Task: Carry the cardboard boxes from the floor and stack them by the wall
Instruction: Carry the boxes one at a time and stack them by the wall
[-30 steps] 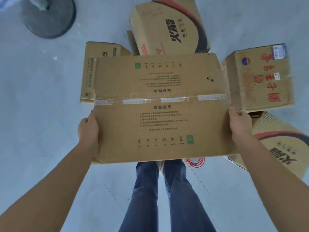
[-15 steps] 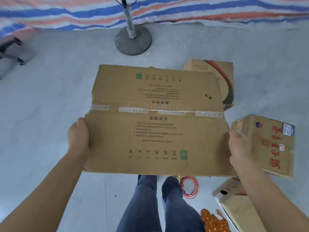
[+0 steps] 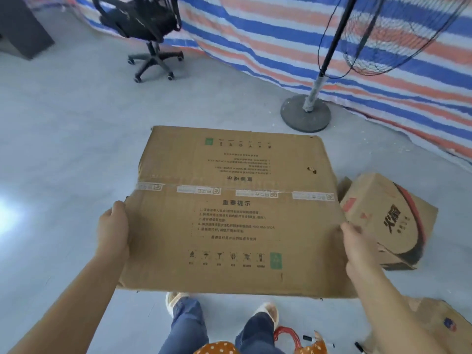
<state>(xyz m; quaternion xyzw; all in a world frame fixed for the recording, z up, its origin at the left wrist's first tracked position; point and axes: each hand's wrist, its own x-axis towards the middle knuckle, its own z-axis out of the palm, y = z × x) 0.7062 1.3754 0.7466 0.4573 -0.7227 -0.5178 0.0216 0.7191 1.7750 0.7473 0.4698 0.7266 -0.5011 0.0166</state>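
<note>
Nearest, by the person's feet, a red cord coil [image 3: 286, 334] lies on the floor [image 3: 63, 154]. Above it a large flat cardboard box [image 3: 235, 213] is held level in the air, taped seam up. The left hand [image 3: 113, 232] grips its left edge and the right hand [image 3: 356, 245] its right edge, fingers curled under. This looks like the carry step. Just right, a printed carton [image 3: 388, 223] waits on the floor. Beyond stand a fan base [image 3: 305, 114], an office chair [image 3: 145, 26] and the striped tarp [image 3: 281, 42]; next comes walking there and setting the box down squarely.
</note>
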